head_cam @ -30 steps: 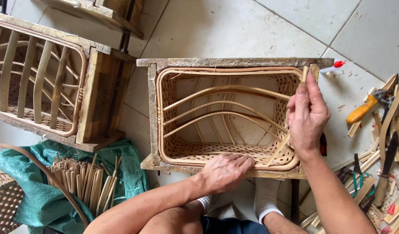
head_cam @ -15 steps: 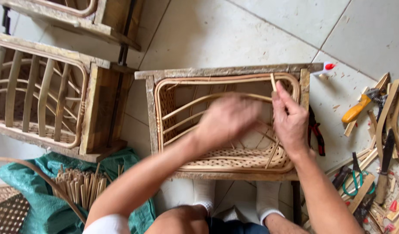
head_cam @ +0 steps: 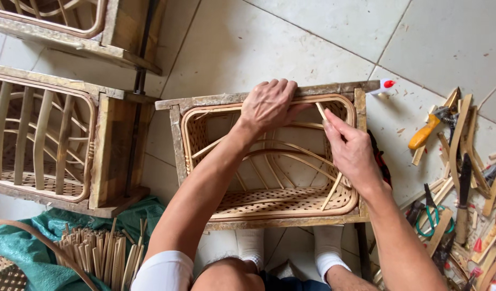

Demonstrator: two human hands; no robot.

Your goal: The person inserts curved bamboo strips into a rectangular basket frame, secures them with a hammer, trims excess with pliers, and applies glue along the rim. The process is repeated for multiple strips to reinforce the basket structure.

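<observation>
Woven basket (head_cam: pixel 269 178) in wooden frame (head_cam: pixel 175 134), on tiled floor (head_cam: pixel 291 43) before my socked feet. My left hand (head_cam: pixel 269 105) rests on the far rim; my right hand (head_cam: pixel 353 151) pinches a thin cane strip (head_cam: pixel 330 156) inside. Left: second framed basket (head_cam: pixel 40 140), green cloth (head_cam: pixel 27 242), bundled sticks (head_cam: pixel 100 253). Right: yellow-handled tool (head_cam: pixel 428 129), offcuts (head_cam: pixel 463 145).

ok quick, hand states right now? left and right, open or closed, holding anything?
Left hand: open, palm down on the far rim of the woven basket, gripping nothing.
Right hand: closed, fingers pinching a thin cane strip.
</observation>
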